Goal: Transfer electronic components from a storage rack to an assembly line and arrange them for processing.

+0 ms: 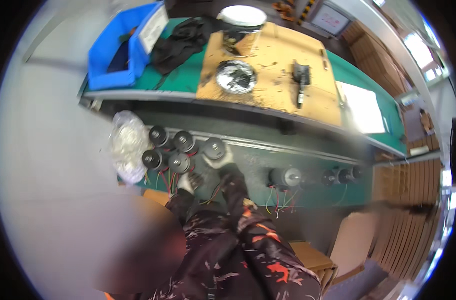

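My right hand (pixel 223 159), in a pale glove, grips the side of a dark cylindrical motor (pixel 214 148) with a round grey top, over the lower green bench. My left hand (pixel 187 183), gloved too and darkly stained at the fingers, is low beside the nearest motor (pixel 179 162) of a group standing on the left. Blur hides how its fingers are set. Red, yellow and green wires (pixel 169 181) trail from that group toward me. Farther right, another motor (pixel 284 177) lies on its side with a pale end showing and its wires hanging over the front edge.
A clear plastic bag (pixel 128 147) lies left of the motors. Several dark motors (pixel 344 175) sit at the far right. The raised shelf holds a stained board (pixel 280 52), a can (pixel 242 30), a smeared dish (pixel 236 77), a brush (pixel 301 80) and a blue bin (pixel 113 50).
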A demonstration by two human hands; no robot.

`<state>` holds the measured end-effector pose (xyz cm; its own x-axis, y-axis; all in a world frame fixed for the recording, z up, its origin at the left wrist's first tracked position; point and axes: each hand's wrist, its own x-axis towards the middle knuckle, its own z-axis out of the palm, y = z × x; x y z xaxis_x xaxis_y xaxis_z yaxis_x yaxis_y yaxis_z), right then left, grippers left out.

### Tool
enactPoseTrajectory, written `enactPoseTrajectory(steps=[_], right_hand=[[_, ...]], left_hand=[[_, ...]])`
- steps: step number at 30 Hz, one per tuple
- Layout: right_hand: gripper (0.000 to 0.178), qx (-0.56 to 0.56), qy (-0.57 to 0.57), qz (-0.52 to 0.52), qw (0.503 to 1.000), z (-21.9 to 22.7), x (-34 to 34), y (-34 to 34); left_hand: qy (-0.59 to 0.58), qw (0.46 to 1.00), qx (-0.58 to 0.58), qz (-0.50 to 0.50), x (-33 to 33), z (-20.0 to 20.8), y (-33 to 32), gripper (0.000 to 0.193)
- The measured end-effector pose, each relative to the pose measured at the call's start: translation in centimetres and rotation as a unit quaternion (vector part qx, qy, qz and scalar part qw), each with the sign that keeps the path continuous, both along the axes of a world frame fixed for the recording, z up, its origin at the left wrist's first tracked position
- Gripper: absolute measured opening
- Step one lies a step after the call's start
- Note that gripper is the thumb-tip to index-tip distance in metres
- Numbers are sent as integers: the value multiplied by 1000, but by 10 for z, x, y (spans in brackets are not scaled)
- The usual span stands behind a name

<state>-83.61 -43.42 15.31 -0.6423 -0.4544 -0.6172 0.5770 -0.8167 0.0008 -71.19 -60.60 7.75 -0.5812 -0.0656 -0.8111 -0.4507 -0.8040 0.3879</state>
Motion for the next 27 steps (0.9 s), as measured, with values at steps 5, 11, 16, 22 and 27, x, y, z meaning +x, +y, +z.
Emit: enactPoseTrajectory(steps=[5,11,16,22,27], right_hand=[[67,172,-60,81,980,-28,-3,-18],[45,74,-71,-54,993,11,83,14],[36,95,-107,-114,983,-42,189,94],[41,313,-183,-384,849,-27,339,165],[46,193,-144,-665,707,34,472,227]], left_hand=[[73,968,190,149,-6,42,-45,53],[-56,969,182,155,-55,71,-51,50],[-45,989,138,10,-45,67,-26,49],[-65,986,38,-150,-7,41,-25,48],[-53,957,-79,-275,-28,54,-4,47]])
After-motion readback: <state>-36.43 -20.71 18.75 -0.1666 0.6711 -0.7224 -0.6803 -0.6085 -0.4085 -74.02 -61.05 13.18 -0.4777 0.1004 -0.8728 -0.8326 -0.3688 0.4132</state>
